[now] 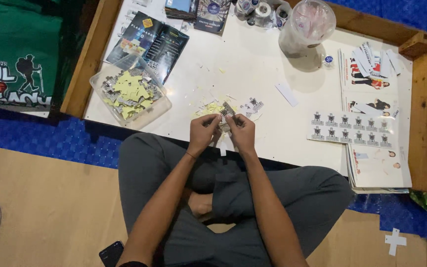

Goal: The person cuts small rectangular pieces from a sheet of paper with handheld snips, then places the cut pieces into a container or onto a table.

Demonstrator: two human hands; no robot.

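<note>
Sticker is pinched by left hand and right hand above the bench; peel slowly, grip tight.

A sheet of black-and-white stickers is lying at the right of the white low table, and one small sticker of the same kind is being pinched between the left hand and the right hand. A clear plastic tub of yellow backings and loose stickers is sitting at the left, with dark glossy leaflets lying behind it. A green bag with white and red print is resting at the far left, and a dark phone is lying by the person's knee.
</note>
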